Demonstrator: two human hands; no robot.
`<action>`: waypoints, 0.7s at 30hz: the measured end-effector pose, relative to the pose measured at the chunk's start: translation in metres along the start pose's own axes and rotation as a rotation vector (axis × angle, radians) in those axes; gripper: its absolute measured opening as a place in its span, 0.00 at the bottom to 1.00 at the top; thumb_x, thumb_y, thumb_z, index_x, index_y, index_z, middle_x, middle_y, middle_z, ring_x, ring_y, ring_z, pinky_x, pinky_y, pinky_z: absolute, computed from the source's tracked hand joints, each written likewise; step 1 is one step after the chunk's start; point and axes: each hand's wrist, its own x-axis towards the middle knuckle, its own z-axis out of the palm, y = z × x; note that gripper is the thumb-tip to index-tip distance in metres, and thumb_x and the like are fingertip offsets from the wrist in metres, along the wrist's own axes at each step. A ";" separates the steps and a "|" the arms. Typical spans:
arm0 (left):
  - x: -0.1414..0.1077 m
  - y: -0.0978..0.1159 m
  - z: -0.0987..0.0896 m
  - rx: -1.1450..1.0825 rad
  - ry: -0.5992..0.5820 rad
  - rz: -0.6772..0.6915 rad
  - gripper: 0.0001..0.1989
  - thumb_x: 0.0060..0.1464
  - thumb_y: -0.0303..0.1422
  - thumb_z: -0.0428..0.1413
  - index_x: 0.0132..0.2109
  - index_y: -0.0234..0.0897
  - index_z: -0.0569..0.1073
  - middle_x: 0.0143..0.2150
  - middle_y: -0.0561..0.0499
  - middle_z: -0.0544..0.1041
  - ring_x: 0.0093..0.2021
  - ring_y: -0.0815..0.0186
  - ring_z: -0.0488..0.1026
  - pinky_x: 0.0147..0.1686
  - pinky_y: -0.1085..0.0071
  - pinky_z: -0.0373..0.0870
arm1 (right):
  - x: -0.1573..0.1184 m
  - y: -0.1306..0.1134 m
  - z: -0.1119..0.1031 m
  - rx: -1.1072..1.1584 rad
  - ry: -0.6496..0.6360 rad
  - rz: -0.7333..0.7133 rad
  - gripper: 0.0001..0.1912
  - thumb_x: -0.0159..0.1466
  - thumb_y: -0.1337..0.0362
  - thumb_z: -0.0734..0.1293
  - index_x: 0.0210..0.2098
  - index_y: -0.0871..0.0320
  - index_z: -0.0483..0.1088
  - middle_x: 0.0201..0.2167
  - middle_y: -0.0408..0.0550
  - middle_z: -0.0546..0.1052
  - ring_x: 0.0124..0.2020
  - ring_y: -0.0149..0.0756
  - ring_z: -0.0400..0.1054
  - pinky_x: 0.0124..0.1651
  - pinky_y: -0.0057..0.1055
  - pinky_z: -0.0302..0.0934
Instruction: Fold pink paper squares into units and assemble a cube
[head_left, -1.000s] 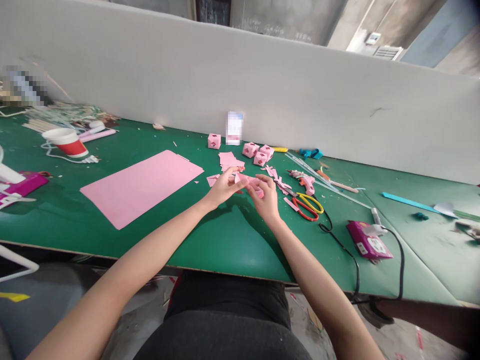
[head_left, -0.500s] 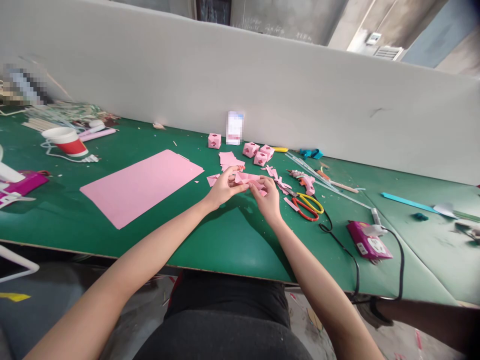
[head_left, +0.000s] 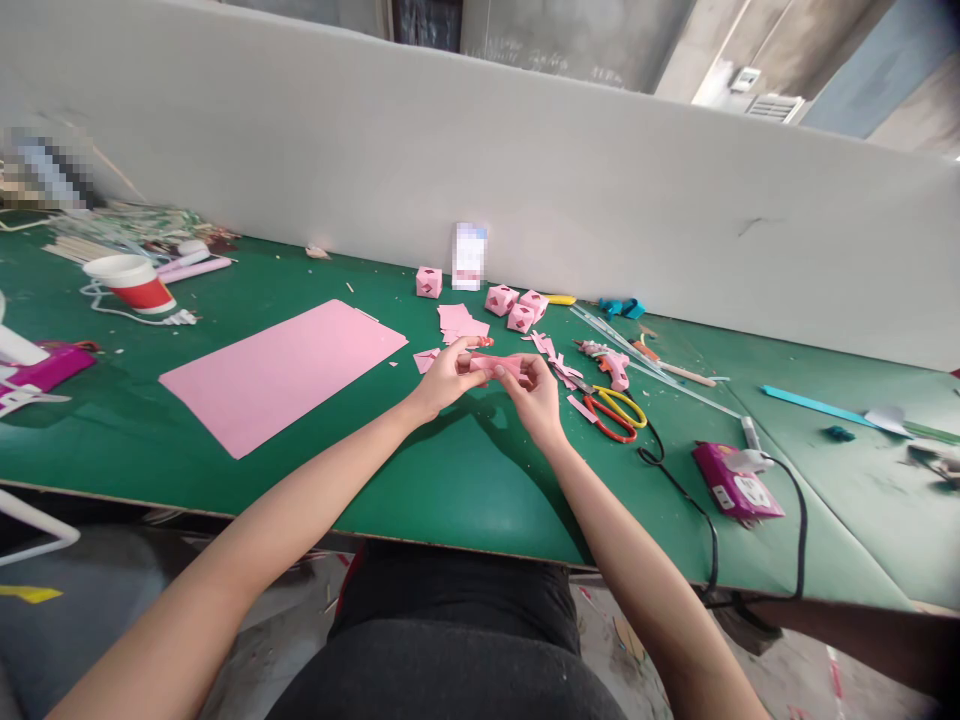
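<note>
Between my two hands is a folded piece of pink paper [head_left: 491,366], held just above the green table. My left hand [head_left: 448,377] pinches its left end, and my right hand [head_left: 534,388] grips the right end, with both thumbs meeting near its middle. Fingers cover part of the folds. Behind my hands lie loose pink paper pieces [head_left: 459,322]. Pink paper cubes with dark openings stand farther back, one cube [head_left: 429,282] apart from a small cluster [head_left: 502,299]. Right of my right hand are scissors [head_left: 616,412] with red and yellow handles, beside narrow pink scraps [head_left: 551,355].
A large pink sheet [head_left: 285,375] lies to the left, near a red and white paper cup [head_left: 131,283]. A phone [head_left: 469,256] leans on the grey partition. At right are a pink glue gun [head_left: 615,368] and a magenta power strip [head_left: 739,482] with a black cord.
The pink paper in my hands has turned and now looks flatter and narrower. My right fingers have shifted slightly around it. The things on the table have stayed in place.
</note>
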 end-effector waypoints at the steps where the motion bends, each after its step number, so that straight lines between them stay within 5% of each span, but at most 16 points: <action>1: 0.000 0.000 0.000 0.012 -0.001 0.002 0.26 0.51 0.31 0.66 0.57 0.36 0.70 0.38 0.49 0.81 0.40 0.62 0.79 0.43 0.64 0.78 | 0.000 0.000 0.000 -0.013 -0.003 0.002 0.17 0.58 0.50 0.74 0.37 0.54 0.70 0.34 0.44 0.76 0.34 0.36 0.71 0.36 0.32 0.64; 6: -0.001 -0.001 0.001 0.061 -0.018 0.030 0.26 0.52 0.32 0.66 0.57 0.37 0.69 0.34 0.51 0.80 0.37 0.62 0.79 0.41 0.64 0.78 | 0.000 -0.002 -0.001 -0.058 0.012 0.010 0.15 0.58 0.51 0.73 0.33 0.54 0.70 0.28 0.40 0.74 0.27 0.33 0.66 0.31 0.30 0.60; 21: -0.002 0.000 0.003 0.091 -0.048 0.065 0.27 0.50 0.30 0.66 0.56 0.34 0.69 0.36 0.51 0.78 0.34 0.66 0.78 0.35 0.70 0.78 | 0.000 -0.004 -0.004 -0.138 0.002 -0.022 0.15 0.59 0.50 0.73 0.34 0.56 0.79 0.32 0.47 0.79 0.33 0.39 0.70 0.35 0.33 0.64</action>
